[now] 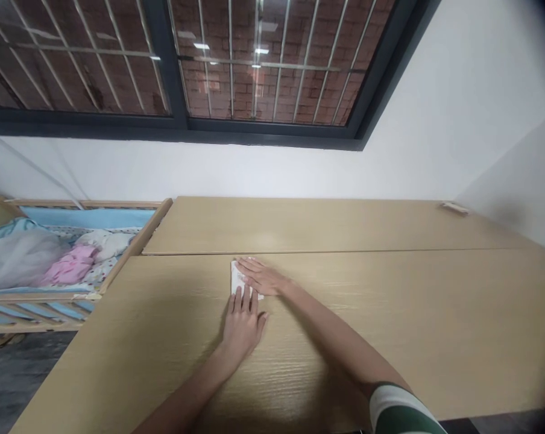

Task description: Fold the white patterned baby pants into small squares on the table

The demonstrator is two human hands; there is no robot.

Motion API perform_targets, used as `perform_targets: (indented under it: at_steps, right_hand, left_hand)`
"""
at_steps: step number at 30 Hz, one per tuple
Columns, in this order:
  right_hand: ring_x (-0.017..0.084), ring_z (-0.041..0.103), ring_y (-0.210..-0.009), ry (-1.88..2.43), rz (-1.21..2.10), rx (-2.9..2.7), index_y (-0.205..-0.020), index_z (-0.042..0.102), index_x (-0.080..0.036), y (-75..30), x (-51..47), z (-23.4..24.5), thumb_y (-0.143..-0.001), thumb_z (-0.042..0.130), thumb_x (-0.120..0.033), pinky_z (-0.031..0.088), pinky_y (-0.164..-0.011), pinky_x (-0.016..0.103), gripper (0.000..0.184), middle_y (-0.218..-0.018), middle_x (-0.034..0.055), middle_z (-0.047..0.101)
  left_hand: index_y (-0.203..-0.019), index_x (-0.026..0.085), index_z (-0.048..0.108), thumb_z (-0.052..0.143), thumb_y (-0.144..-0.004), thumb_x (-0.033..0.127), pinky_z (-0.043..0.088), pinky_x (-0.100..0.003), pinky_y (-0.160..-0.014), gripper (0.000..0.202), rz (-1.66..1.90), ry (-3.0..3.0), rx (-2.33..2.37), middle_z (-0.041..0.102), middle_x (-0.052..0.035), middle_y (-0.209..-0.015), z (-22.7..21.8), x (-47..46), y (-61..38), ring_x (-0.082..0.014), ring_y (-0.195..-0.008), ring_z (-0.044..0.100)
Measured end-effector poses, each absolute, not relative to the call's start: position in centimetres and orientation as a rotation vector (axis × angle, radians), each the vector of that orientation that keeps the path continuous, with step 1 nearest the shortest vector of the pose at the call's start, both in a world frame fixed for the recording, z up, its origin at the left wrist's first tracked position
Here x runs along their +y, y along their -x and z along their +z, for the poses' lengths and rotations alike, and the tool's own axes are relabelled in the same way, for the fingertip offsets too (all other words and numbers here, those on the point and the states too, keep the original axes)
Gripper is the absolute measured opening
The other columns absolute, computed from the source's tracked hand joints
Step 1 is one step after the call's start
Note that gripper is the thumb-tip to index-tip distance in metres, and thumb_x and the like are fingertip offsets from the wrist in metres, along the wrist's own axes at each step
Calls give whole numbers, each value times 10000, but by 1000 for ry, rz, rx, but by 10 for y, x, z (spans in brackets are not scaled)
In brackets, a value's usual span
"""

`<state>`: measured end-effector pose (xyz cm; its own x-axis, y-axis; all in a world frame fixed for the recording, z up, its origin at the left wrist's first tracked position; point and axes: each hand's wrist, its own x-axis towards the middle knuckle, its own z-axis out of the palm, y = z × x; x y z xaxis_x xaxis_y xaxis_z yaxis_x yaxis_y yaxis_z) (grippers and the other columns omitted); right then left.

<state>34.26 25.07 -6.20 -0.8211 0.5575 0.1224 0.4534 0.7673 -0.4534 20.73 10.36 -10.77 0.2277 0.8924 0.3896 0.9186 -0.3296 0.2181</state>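
Observation:
A small folded white cloth (236,278) lies on the light wooden table (390,313), near its middle. My left hand (243,322) rests flat with its fingertips on the cloth's near edge, fingers stretched out. My right hand (262,277) lies flat across the top of the cloth, fingers extended to the left and pressing it down. Most of the cloth is hidden under the two hands.
A second table (322,223) abuts the far edge, against a white wall under a barred window. A wooden cot (73,253) with pink and white bedding stands at the left. A small pale object (454,208) lies at the far right.

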Motion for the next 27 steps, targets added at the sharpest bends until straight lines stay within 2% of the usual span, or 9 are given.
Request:
perform_targets:
  at_steps: [4,9,11,13,15,17,20,23,27]
  right_hand:
    - [174,213,-1549,903,568,-2660,-1610,279,-267,-345,275,-70,-1082,310,-495,164,-1289,395,576,-1670,1,239]
    - [236,254,-1537,1048,394,-2569,-1623,235,-199,-345,268,-76,-1076,259,-531,214,-1250,449,641,-1666,90,282]
    - [288,364,-1461,1115,301,-2481,-1571,348,-177,-345,260,-77,-1056,343,-539,281,-1196,478,631,-1589,148,404]
    - [311,479,-1324,1175,260,-2395,-1424,520,-172,-343,254,-78,-1024,451,-523,344,-1125,480,536,-1416,172,551]
    - [300,533,-1221,1227,294,-2315,-1253,609,-181,-340,249,-80,-997,533,-479,368,-1076,468,400,-1257,149,620]
    - [278,556,-1175,1278,384,-2235,-1168,611,-191,-338,247,-80,-973,585,-426,372,-1048,456,307,-1191,115,636]
    - [250,585,-1122,1341,531,-2138,-1118,598,-196,-335,239,-77,-928,650,-356,382,-1011,439,253,-1170,88,636]
    - [247,602,-1070,1366,595,-2115,-1027,614,-195,-330,214,-69,-880,711,-311,390,-981,424,211,-1089,75,657]
    - [218,613,-922,1290,750,-2178,-921,601,-208,-308,156,-55,-843,732,-286,415,-873,356,171,-938,29,673]
  left_hand:
    - [-1492,164,468,432,-995,465,385,-564,-1130,582,-772,2393,-1784,485,-184,-1525,-103,106,-207,-393,-1431,404]
    - [-1172,181,660,421,-1015,447,481,-470,-962,391,-819,2285,-2011,680,-159,-1206,-80,126,-183,-324,-1110,613]
    - [-1074,151,666,429,-1005,482,479,-481,-896,413,-756,2124,-2178,682,-190,-1080,-76,137,-170,-344,-1025,613]
    - [-1009,139,664,421,-1001,501,462,-490,-869,436,-678,2028,-2297,676,-214,-1017,-77,145,-161,-366,-1007,603]
    - [-962,149,661,413,-1005,498,446,-485,-865,430,-632,2034,-2353,685,-211,-992,-81,150,-157,-362,-995,607]
    - [-936,165,654,426,-1007,472,439,-457,-865,389,-621,2099,-2360,698,-189,-991,-82,153,-158,-339,-988,621]
    - [-886,191,627,470,-995,413,441,-373,-809,293,-620,2234,-2356,711,-130,-953,-76,153,-157,-280,-938,650]
    - [-786,215,568,517,-963,390,410,-294,-664,254,-605,2364,-2376,678,-47,-785,-64,140,-147,-211,-754,645]
    - [-705,236,493,551,-881,455,370,-274,-591,287,-651,2493,-2444,606,-1,-686,-56,85,-105,-186,-652,589]
